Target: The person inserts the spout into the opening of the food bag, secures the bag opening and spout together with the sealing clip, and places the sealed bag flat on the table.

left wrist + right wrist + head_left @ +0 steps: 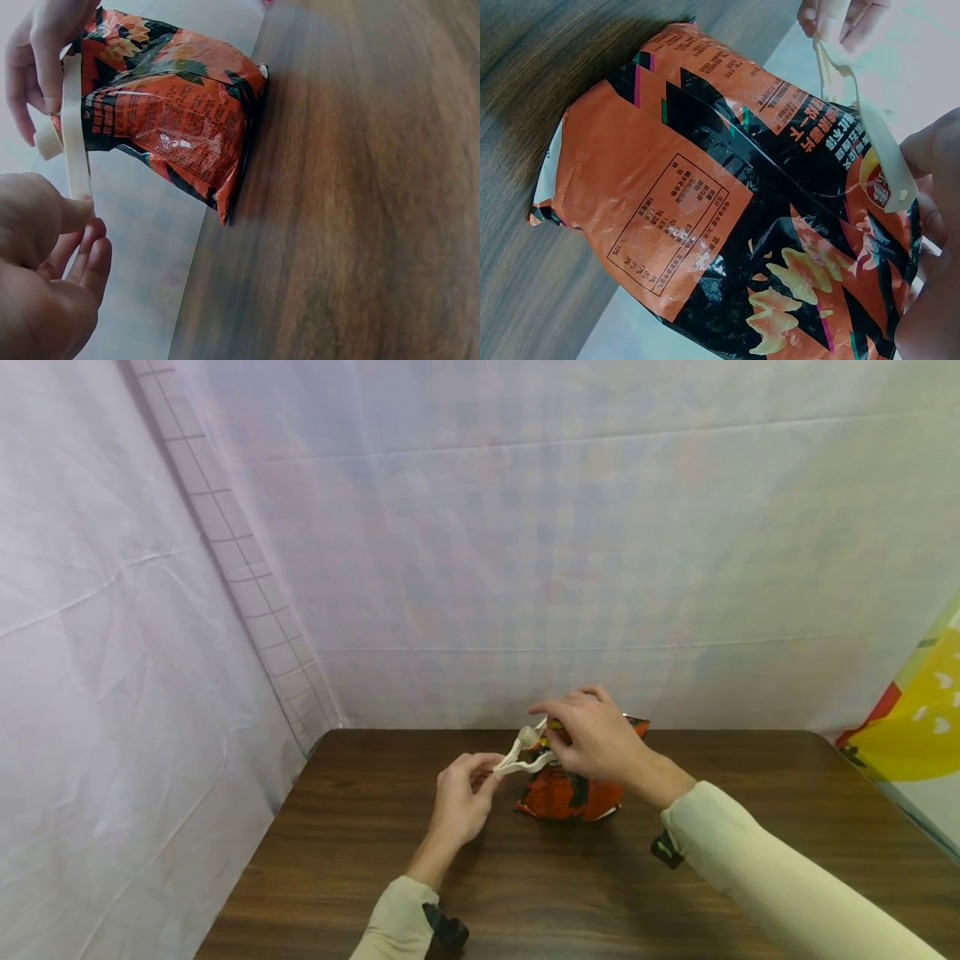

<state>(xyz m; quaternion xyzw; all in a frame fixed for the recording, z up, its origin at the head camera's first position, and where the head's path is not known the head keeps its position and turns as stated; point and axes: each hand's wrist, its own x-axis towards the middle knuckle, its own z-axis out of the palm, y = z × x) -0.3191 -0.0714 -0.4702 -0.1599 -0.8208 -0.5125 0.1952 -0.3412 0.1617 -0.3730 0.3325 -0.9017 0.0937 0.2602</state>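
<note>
An orange and black chip bag (573,797) stands on the table, its crumpled top gathered under my right hand (596,739). The fingers of that hand grip the bag's top edge from the far side. My left hand (461,797) pinches one end of a white bag clip (889,161) between thumb and fingers. The clip's two arms are spread apart in a V, reaching to the bag's top. A round cream spout cap (528,737) sits on one arm. In the left wrist view one arm (73,127) lies across the bag's neck. My right fingertips are partly hidden behind the bag.
The dark wood-grain table (360,860) spreads around the bag. White cloth (562,543) hangs behind its back edge and another sheet (112,652) on the left. A yellow and red printed item (915,718) is at the far right.
</note>
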